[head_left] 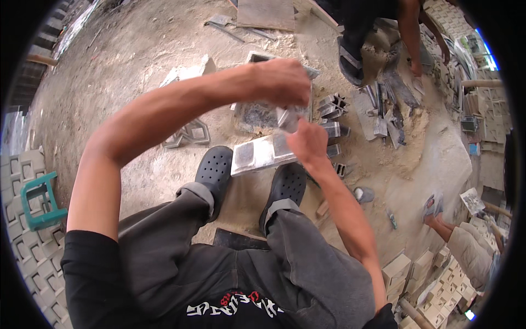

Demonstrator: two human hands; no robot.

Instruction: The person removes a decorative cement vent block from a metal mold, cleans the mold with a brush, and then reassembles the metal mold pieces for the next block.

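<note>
While our right hand (309, 143) grips a grey piece (287, 118) above the slab (264, 152), our blurred left hand (284, 82) is curled near it; whether that one pinches anything, we can't tell. Slab sits by our shoes (215, 169).

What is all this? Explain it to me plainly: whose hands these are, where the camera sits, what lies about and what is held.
There is no machine here, only a person's bare left hand and right hand. The single picture comes from a wide camera on that person's head, looking down, so edges bend. A grey piece sits between the hands; blur hides which one grips it. Below it in the picture is a pale slab, close to the shoes. On the dusty ground lie metal parts. A green stool stands at the left, and another person's hand shows at upper right.
</note>
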